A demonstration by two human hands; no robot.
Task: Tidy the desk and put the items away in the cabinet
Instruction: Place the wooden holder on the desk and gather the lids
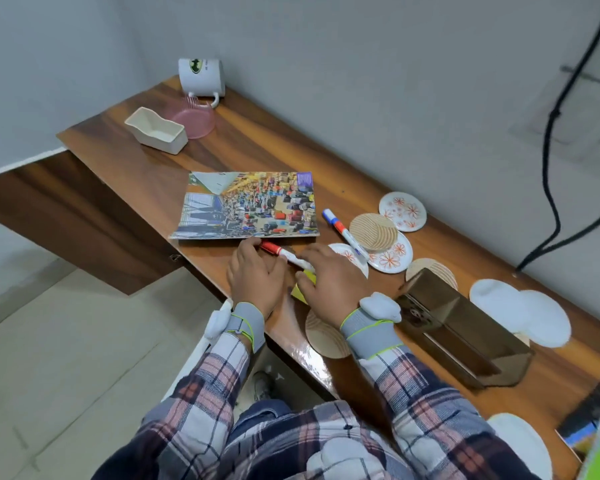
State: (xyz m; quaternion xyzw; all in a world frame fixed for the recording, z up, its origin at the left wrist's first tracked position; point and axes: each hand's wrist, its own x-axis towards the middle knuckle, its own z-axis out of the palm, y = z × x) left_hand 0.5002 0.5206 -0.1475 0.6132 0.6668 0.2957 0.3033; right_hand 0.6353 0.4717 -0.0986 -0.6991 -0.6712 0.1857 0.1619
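Pinching red marker (279, 251) with left hand (257, 275) fingers; cannot tell right hand (329, 282) fingers. Could roll off near bench (257, 140) edge if loosened.

The right hand (329, 282) covers most of a yellow note pad (308, 277); only a corner shows at the hand's 9 o'clock. The white end of the red-capped marker (278, 251) runs under the same fingers, so whether they grip it or just lie on it cannot be told. A floral coaster (352, 256) at the hand's 1 o'clock is half hidden by the knuckles, and the wrist overlaps a ribbed wooden coaster (321, 337) at 6 o'clock. Another wooden coaster (433, 266) sits partly behind the brown box (465, 337). At the frame's 4 to 5 o'clock, a booklet (581, 433) is cut by the right edge, and a white pad (523, 445) by the sleeve and bottom edge. The print on the mug (201, 77) at 11 o'clock is too small to read. The black cable (553, 133) leaves at the top and right edges.
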